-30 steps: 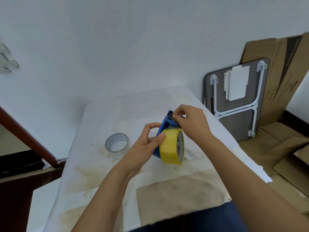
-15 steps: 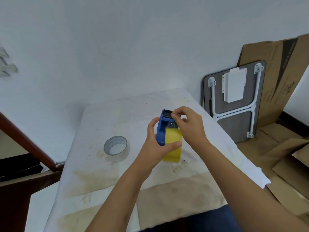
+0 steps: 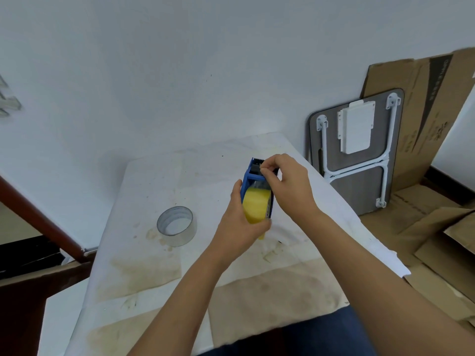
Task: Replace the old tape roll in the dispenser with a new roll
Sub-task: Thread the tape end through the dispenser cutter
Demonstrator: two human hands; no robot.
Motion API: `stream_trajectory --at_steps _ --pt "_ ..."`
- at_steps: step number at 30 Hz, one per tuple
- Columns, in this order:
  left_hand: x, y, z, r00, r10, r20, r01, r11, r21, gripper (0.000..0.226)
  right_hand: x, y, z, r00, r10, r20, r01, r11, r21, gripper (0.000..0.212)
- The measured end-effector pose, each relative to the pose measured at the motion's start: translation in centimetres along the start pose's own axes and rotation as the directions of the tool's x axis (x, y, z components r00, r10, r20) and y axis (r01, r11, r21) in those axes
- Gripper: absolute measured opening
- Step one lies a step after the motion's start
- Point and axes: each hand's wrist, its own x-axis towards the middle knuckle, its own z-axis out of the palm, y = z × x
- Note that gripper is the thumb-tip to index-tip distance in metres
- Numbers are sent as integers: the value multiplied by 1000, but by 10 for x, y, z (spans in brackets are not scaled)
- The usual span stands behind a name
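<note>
A blue tape dispenser (image 3: 248,178) with a toothed cutter at its far end is held above the table. A yellow tape roll (image 3: 256,208) sits inside its frame. My left hand (image 3: 240,227) grips the dispenser and roll from the left and below, thumb across the roll's near side. My right hand (image 3: 289,186) pinches the loose tape end at the dispenser's far part, near the black roller. A clear, nearly used tape roll (image 3: 176,225) lies flat on the table to the left, apart from both hands.
The table (image 3: 144,253) wears a stained white cloth and stands against a white wall. A folded table (image 3: 357,150) and flattened cardboard (image 3: 424,124) lean at the right. Cardboard also covers the floor there. A dark red rail (image 3: 38,214) runs at the left.
The dispenser has turned so the roll's yellow face points toward me. My right hand's fingers have shifted toward the cutter end. The clear roll has not moved.
</note>
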Motion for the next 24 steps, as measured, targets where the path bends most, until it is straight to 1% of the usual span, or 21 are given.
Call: stream_trajectory --at_steps 2,4,6,11,15,20,22,24 --pt "1 -2 -4 1000 -12 14 12 1000 18 76 2 -1 -2 999 -7 32 8 999 -34 8" --pt "0 -2 -9 997 -42 64 43 999 -12 70 6 -3 -5 998 -10 65 14 998 -58 9" --pt "-1 -2 -14 994 -47 103 53 997 -52 69 11 -4 -8 994 -20 105 30 995 -96 10" --pt "0 -6 -20 989 -61 133 75 992 -103 67 16 -8 -12 980 -49 195 88 976 -197 14" --pt "-2 -3 -20 989 -47 142 55 997 -56 60 18 -7 -12 972 -55 228 115 960 -256 15" --pt "-2 -3 -24 990 -66 125 75 995 -68 48 24 -12 -21 963 -6 268 82 958 -274 17" --pt "-3 -2 -27 987 -84 136 96 992 -82 47 24 -12 -21 957 11 291 68 963 -261 17" --pt "-3 0 -30 986 -95 136 107 991 -85 43 24 -9 -19 956 60 288 5 976 -218 17"
